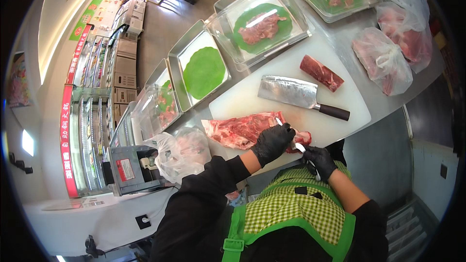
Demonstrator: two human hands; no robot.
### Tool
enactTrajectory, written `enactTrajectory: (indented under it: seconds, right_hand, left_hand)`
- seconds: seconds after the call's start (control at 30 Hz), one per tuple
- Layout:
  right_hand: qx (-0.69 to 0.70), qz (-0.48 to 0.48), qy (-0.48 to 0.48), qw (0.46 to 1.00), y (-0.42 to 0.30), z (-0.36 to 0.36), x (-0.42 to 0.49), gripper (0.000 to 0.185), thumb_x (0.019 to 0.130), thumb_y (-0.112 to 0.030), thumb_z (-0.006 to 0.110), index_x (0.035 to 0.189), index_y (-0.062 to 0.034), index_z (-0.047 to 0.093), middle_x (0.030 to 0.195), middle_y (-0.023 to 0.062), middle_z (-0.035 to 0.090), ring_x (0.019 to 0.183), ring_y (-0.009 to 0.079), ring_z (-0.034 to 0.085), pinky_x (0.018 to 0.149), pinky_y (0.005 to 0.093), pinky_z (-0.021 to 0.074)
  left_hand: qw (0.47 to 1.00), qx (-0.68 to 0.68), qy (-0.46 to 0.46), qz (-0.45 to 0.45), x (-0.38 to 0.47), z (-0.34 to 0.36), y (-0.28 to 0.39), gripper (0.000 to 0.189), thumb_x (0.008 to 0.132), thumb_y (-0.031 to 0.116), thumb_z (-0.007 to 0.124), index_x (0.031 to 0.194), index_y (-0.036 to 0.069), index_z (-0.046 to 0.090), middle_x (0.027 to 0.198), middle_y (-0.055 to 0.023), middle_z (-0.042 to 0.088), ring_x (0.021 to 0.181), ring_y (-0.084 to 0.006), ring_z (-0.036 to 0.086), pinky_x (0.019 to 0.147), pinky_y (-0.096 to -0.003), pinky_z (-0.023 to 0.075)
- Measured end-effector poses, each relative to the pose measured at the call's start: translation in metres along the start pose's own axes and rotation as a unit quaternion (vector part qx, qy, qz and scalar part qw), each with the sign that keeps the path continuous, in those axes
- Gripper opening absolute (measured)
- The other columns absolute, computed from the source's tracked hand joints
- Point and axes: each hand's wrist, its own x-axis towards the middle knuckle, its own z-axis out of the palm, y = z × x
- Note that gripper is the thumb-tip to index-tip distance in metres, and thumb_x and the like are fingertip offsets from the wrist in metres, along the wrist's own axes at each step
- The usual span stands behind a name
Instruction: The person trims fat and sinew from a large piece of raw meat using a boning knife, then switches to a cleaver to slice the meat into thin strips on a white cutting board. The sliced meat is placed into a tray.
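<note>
A long slab of raw meat (236, 129), red with pale fat and a darker end at the right, lies along the near edge of the white cutting board (240, 102). My left hand (273, 142), in a black glove, is closed on the slab's right part; a small white tip shows beyond its fingers, and I cannot tell what it belongs to. Close by on the right, my gloved right hand (320, 162) grips a white-handled tool (300, 148), its working end hidden at the meat. Farther in on the board lie a broad cleaver (289, 91) with a dark handle and a smaller meat block (322, 73).
Beyond the board stand a metal tray with a green liner (204, 72) and a clear-lidded tray of meat slices (264, 25). Bagged meat (382, 60) sits at the right; a plastic bag (182, 153) stands left of my left forearm. A refrigerated display (91, 127) is farther left.
</note>
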Motion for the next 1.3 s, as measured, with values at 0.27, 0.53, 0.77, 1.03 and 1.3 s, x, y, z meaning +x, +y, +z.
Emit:
enactTrajectory:
  seconds: [0.27,0.53,0.77,1.03,1.3]
  right_hand:
    - [-0.037,-0.007,0.074,0.997,0.035,-0.022,0.000,0.030,0.097,-0.017,0.061,0.122,-0.0014,0.064,0.070,0.0002,0.058,0.048,0.0071,0.045,0.042,0.0244,0.0338]
    - [-0.200,-0.068,0.091,0.973,0.031,-0.023,0.014,0.029,0.098,-0.011,0.056,0.124,-0.0020,0.066,0.075,0.0018,0.064,0.067,0.0090,0.055,0.064,0.0262,0.0456]
    - [-0.242,-0.005,0.132,0.961,0.008,-0.006,0.015,0.029,0.096,-0.008,0.059,0.124,-0.0014,0.066,0.081,0.0014,0.065,0.070,0.0081,0.056,0.068,0.0246,0.0467]
    - [-0.468,-0.266,0.185,0.822,-0.029,-0.004,-0.001,0.029,0.095,-0.012,0.061,0.122,-0.0031,0.066,0.087,0.0095,0.071,0.074,0.0158,0.064,0.068,0.0282,0.0515]
    - [-0.789,-0.325,0.211,0.477,-0.077,0.010,0.092,0.044,0.085,-0.008,0.053,0.129,-0.0116,0.057,0.103,0.0079,0.064,0.091,0.0242,0.064,0.069,0.0371,0.0549]
  left_hand:
    - [0.994,0.045,-0.041,-0.087,-0.022,0.012,-0.010,0.029,0.084,0.018,0.061,0.112,0.012,0.061,0.098,-0.0113,0.058,0.085,-0.0299,0.063,0.061,-0.0436,0.0522]
    - [0.896,-0.315,0.098,-0.298,-0.029,0.026,-0.073,0.017,0.090,0.015,0.069,0.098,0.001,0.064,0.076,-0.0099,0.066,0.065,-0.0243,0.064,0.061,-0.0353,0.0521]
    - [0.654,-0.595,0.261,-0.387,-0.039,0.032,-0.064,0.010,0.094,0.008,0.066,0.099,0.001,0.068,0.078,-0.0027,0.065,0.060,-0.0107,0.059,0.055,-0.0262,0.0502]
    - [0.929,-0.216,0.046,-0.295,-0.068,0.003,-0.050,0.013,0.083,0.012,0.068,0.095,0.007,0.066,0.077,-0.0084,0.065,0.068,-0.0195,0.063,0.066,-0.0310,0.0522]
    - [0.929,-0.180,0.186,-0.266,-0.045,-0.003,-0.019,0.021,0.077,0.003,0.073,0.097,0.007,0.069,0.090,-0.0096,0.065,0.080,-0.0238,0.065,0.072,-0.0300,0.0515]
